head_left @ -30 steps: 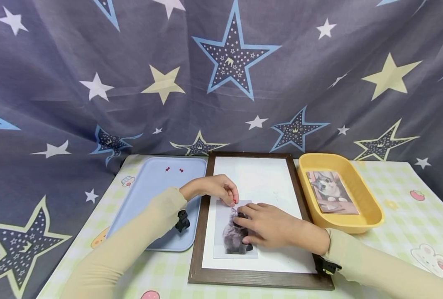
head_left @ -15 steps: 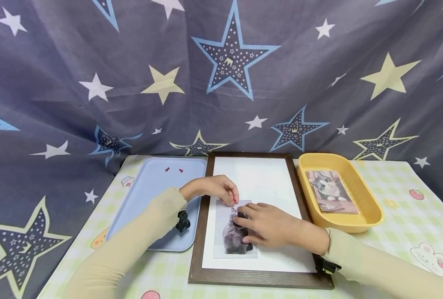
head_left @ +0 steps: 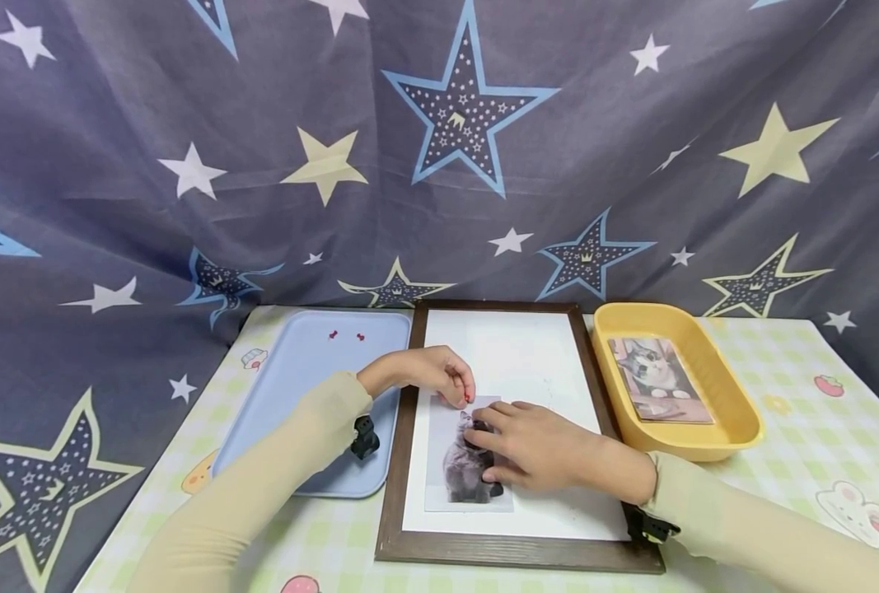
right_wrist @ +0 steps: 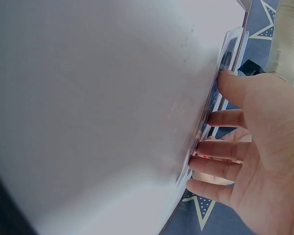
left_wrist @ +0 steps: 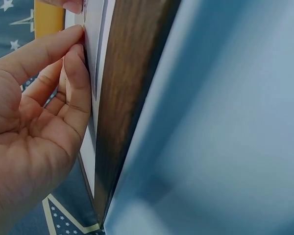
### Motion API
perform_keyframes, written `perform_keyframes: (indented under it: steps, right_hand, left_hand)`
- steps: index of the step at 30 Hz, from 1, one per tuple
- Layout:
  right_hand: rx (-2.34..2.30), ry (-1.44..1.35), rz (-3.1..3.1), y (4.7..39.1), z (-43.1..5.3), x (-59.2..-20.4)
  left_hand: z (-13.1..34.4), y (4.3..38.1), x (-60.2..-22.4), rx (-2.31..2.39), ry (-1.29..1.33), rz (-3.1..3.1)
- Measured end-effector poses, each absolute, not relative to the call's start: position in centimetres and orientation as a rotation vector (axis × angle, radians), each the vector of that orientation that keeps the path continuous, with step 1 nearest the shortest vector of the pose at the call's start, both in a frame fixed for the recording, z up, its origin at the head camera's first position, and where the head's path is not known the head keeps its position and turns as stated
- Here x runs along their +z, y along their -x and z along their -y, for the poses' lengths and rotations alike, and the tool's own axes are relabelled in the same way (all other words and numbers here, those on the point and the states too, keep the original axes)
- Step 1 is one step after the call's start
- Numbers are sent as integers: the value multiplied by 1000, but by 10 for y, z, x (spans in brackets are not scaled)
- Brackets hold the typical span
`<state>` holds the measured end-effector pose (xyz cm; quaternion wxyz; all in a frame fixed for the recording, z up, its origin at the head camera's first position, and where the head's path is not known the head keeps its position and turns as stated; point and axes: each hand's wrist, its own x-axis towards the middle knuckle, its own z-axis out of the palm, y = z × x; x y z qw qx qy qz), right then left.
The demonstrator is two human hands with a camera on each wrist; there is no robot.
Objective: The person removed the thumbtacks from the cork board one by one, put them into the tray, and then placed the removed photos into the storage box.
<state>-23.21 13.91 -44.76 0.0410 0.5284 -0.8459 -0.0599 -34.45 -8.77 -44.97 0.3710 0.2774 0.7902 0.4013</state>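
Observation:
A grey cat photo (head_left: 439, 478) lies on the white board (head_left: 528, 350) inside a dark brown wooden frame (head_left: 513, 550). At the photo's top edge my left hand (head_left: 427, 372) pinches a red push pin (head_left: 468, 399) between thumb and fingertip. In the left wrist view those fingertips meet close against the board and hide the pin. My right hand (head_left: 531, 445) rests on the photo with fingers spread, covering part of the cat. The right wrist view shows its straight fingers (right_wrist: 220, 169) pressing on the photo, the thumb nearer its lower part.
Left of the frame lies a light blue tray (head_left: 298, 371) with two red push pins (head_left: 346, 336) near its far edge. A yellow bin (head_left: 731, 403) at the right holds cat photos (head_left: 661, 380). Behind the table hangs a star-patterned curtain (head_left: 261, 206).

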Motion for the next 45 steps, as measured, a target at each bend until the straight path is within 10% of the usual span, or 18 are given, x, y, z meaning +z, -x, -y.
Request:
perform_keyframes:
  steps: [45]
  right_hand:
    - [-162, -1616, 2593, 233, -140, -449]
  left_hand:
    - [87, 341, -446, 992, -724, -2046]
